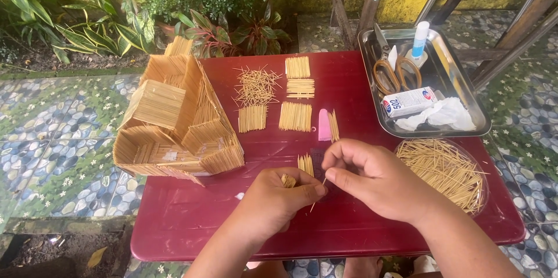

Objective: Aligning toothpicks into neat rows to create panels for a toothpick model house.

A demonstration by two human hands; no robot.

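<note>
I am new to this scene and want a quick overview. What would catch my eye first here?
First, the big toothpick house on the left of the red table. Next, the left hand and right hand at the near edge, pinching small toothpicks. At the far right sits a metal tray with scissors.

A big house made of little sticks stands on the left of the red table. A shiny metal tray sits at the far right corner. In it lie scissors, a small glue bottle, a little box and crumpled white paper. Green plants grow behind the table.
</note>
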